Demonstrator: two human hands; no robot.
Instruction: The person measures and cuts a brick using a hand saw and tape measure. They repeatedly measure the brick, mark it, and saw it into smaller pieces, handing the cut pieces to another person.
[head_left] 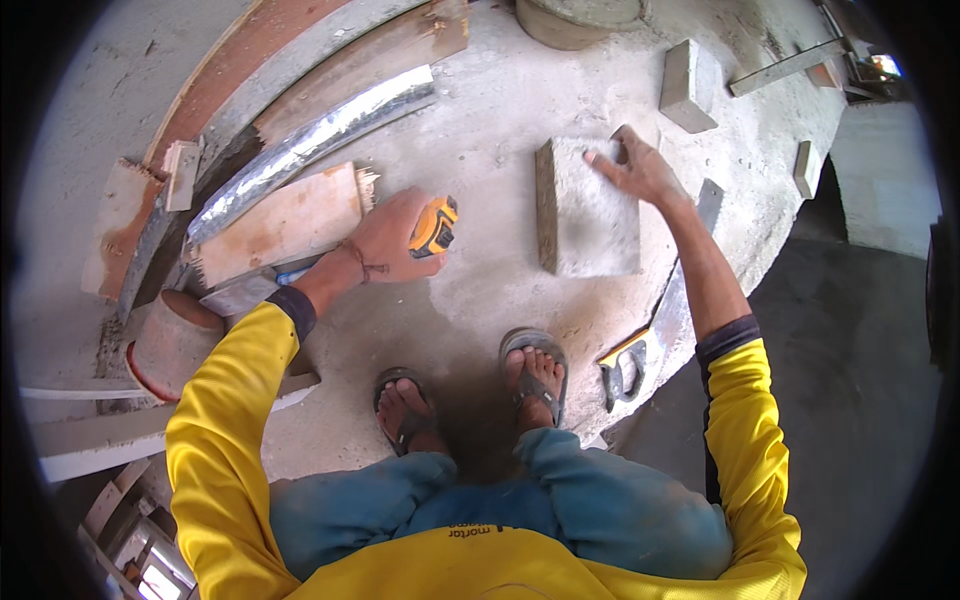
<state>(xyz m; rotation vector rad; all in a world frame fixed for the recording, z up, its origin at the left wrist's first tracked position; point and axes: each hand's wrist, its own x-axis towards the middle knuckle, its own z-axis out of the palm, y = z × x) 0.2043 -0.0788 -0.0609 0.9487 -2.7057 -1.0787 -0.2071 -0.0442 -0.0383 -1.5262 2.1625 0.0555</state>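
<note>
My left hand [398, 238] is closed round a yellow and black tape measure [433, 228], held above the concrete floor left of the middle. No drawn-out blade shows. To the right stands a grey concrete block [592, 215] with a pale, rough top. My right hand [645, 170] rests at its upper right corner, thumb on the top and fingers bent over the far edge. The underside of those fingers is hidden. A handsaw [628, 368] with a grey and yellow handle lies below my right forearm, its blade partly covered by the arm.
Wooden boards [290, 222] and a shiny metal strip [320, 145] lie at the left, near a round pot [175, 340]. Another block [690, 85] stands at the far right, by a wooden strip [785, 68]. The floor drops off along a right-hand edge. A round tub [575, 22] sits at the top.
</note>
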